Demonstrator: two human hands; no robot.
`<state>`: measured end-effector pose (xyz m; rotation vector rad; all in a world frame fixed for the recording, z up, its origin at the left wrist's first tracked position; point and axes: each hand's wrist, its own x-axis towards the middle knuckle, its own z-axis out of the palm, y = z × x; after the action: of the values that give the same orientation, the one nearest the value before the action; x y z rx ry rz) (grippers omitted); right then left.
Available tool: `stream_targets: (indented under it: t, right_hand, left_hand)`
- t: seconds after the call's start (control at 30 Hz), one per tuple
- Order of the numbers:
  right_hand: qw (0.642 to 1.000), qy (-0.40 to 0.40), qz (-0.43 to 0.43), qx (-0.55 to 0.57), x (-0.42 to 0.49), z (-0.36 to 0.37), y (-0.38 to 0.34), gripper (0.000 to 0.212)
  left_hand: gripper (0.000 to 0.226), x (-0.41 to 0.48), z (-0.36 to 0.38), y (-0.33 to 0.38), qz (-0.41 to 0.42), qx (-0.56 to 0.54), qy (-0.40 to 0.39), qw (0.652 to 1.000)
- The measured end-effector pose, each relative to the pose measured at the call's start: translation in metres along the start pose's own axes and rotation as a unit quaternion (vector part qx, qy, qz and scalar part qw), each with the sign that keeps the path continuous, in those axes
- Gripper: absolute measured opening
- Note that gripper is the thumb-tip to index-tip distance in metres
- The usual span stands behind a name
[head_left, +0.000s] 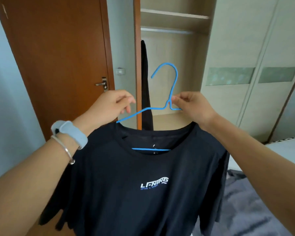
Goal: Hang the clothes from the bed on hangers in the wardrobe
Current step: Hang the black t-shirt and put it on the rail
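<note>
While hands hold hanger [173, 77], dark garment [146, 86] hangs behind.

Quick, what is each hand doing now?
Left hand: closed, holding the black T-shirt collar.
Right hand: closed, pinching the blue hanger.

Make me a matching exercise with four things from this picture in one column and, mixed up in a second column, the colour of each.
Things:
1. hanger
2. T-shirt
3. room door
4. bracelet

Colours:
A. brown
B. silver
C. bright blue
D. black

Pairs: 1-C, 2-D, 3-A, 4-B
</note>
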<state>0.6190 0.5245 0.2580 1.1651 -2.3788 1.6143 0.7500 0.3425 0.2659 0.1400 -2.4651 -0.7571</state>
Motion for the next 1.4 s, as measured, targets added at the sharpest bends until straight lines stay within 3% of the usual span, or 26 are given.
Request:
stream_targets:
  t: [0.2, 0.43, 0.53, 0.73, 1.0, 1.2, 1.33, 1.4]
  right_hand:
    - [0.998, 0.005, 0.056, 0.034, 0.091, 0.04, 0.046, 0.019]
    - [0.997, 0.006, 0.066, 0.035, 0.22, 0.08, 0.089, 0.023]
    - [0.996, 0.017, 0.084, 0.038, 0.262, 0.085, 0.103, 0.021]
    - [0.996, 0.045, 0.08, -0.002, 0.322, 0.1, 0.131, 0.023]
    - [0.986, 0.117, 0.111, -0.041, 0.426, 0.138, 0.188, 0.023]
    - [0.969, 0.174, 0.168, -0.059, 0.507, 0.151, 0.218, 0.02]
    - [0.958, 0.184, 0.211, -0.068, 0.535, 0.141, 0.232, 0.03]
    - [0.951, 0.199, 0.226, -0.073, 0.542, 0.137, 0.239, 0.023]
  left_hand:
    - [0.041, 0.046, 0.017, -0.085, -0.046, 0.038, -0.093, 0.994]
    - [0.044, 0.159, 0.036, -0.164, -0.015, 0.068, -0.076, 0.995]
    - [0.065, 0.201, 0.046, -0.196, -0.028, 0.147, -0.086, 0.985]
    - [0.061, 0.277, 0.073, -0.233, 0.043, 0.171, -0.008, 0.984]
    - [0.058, 0.401, 0.117, -0.315, 0.132, 0.109, -0.004, 0.985]
    - [0.052, 0.503, 0.143, -0.366, 0.183, -0.01, -0.088, 0.979]
    - [0.043, 0.556, 0.163, -0.38, 0.196, -0.089, -0.147, 0.965]
    - [0.041, 0.576, 0.176, -0.378, 0.19, -0.145, -0.176, 0.955]
